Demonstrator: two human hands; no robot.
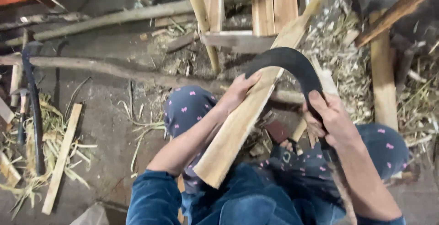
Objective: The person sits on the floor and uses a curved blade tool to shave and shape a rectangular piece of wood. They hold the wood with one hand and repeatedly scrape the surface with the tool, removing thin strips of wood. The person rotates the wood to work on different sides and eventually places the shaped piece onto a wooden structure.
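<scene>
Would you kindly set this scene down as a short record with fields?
setting: dirt floor strewn with shavings and sticks
left hand: left hand grips the plank near the blade
right hand: right hand grips the handle of the sickle
blade: dark, curved, lies across the plank
plank: pale, slanted, its near end by the lap
nearby: hammer at left, slat on the floor, wooden frame behind
</scene>
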